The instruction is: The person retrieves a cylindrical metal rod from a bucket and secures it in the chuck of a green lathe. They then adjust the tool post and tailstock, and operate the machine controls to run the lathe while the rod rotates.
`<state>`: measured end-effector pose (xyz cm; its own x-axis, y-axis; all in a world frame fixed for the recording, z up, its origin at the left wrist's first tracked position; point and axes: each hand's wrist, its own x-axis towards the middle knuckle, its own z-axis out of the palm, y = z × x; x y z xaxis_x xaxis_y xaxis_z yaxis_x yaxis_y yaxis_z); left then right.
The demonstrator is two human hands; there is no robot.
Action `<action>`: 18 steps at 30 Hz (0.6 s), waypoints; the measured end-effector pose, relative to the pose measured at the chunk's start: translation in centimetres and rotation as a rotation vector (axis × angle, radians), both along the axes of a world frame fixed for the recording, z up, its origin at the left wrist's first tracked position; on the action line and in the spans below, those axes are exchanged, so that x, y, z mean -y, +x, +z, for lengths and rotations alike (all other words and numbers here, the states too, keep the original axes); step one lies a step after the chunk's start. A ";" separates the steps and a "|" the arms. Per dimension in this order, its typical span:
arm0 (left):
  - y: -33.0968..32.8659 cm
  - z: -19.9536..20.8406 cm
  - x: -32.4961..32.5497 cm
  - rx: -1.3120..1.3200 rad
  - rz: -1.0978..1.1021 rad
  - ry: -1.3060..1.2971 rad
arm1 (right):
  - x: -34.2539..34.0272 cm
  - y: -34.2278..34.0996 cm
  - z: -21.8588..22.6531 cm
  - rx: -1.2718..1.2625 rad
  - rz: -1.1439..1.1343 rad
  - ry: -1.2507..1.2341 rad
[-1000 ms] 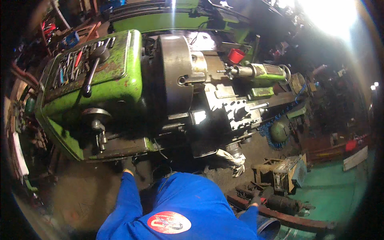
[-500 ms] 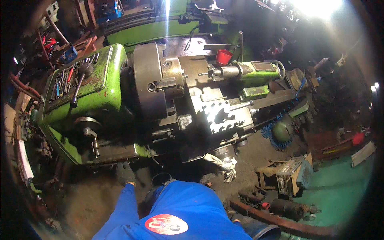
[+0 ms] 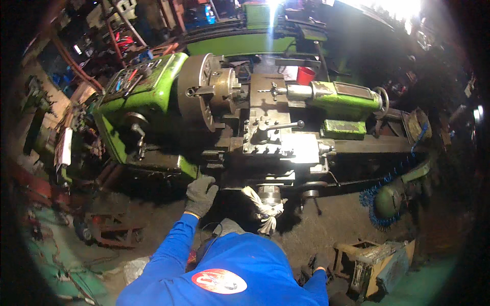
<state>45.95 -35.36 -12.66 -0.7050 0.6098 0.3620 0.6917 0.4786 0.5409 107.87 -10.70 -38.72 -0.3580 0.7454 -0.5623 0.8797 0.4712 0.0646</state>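
Brought half-curled left hand [image 3: 201,196] beside thin lever [image 3: 198,172] below lathe chuck [image 3: 192,76]; judged lever stiff, best gripped low; could not tell either hold, or opening of right hand [image 3: 317,262].

Worn green lathe [image 3: 268,109] stretching crosswise, its round grey chuck [image 3: 194,76] left of the tool post [image 3: 263,133]
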 end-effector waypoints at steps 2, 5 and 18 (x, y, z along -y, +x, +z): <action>0.9 1.1 0.2 -0.027 0.007 0.012 | -0.1 0.6 -0.2 0.056 0.130 -0.057; -0.2 2.5 -0.6 0.037 0.090 0.062 | -1.3 1.9 -3.1 0.123 0.234 -0.113; -19.2 1.8 -22.4 0.086 -0.479 -0.148 | -2.0 8.3 0.9 -0.287 0.072 -0.053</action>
<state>26.77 -12.91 -10.88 -0.3571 0.9124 0.2000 0.8080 0.1943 0.5563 116.20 -8.68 -37.81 -0.5593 0.6846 -0.4675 0.8223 0.5295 -0.2083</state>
